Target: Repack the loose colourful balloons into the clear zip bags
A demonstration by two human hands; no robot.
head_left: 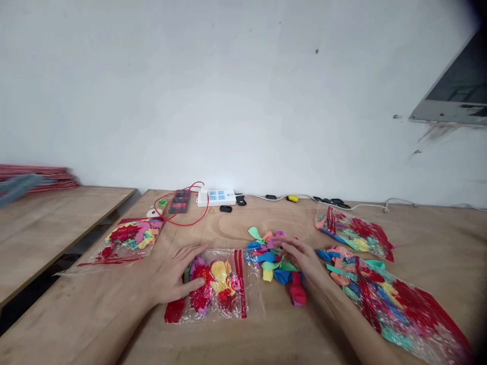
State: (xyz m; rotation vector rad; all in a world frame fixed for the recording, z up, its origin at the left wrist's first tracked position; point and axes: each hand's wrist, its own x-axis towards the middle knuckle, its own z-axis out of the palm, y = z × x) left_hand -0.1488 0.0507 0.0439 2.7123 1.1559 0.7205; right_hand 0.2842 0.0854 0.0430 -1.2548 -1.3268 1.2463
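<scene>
My left hand (175,276) lies flat with fingers spread on the left end of a clear plastic bag (216,289) with red print, which holds several coloured balloons. My right hand (302,259) rests on a loose pile of uninflated balloons (272,258) in the middle of the wooden table (266,329). Its fingers are stretched toward the pile and touch the balloons. A red balloon (298,293) lies just below the right hand.
Three more balloon bags lie about: one at the left (127,238), one at the back right (353,230), one at the near right (395,304). A white power strip (216,197) with a red wire (190,213) and small plugs sits by the wall. A second table (49,223) stands left across a gap.
</scene>
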